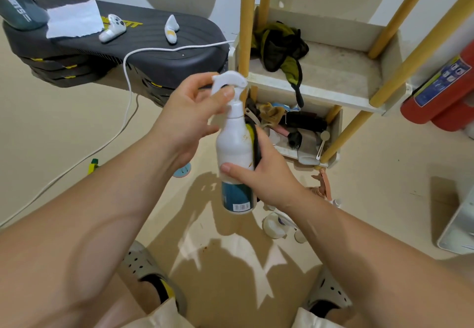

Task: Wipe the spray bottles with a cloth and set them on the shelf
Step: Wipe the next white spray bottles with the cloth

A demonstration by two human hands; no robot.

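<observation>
A white spray bottle with a blue label is held upright in mid-air at the centre of the head view. My left hand grips its white trigger head and neck from the left. My right hand wraps the bottle's body, pressing a dark cloth with a yellow edge against its right side. The white shelf with yellow posts stands just behind the bottle. More small bottles lie on the floor under my right forearm.
A dark green cloth lies on the shelf's middle tier; the lower tier is full of clutter. A black stepper with controllers and a white cable is at the left. Red fire extinguishers stand at the right.
</observation>
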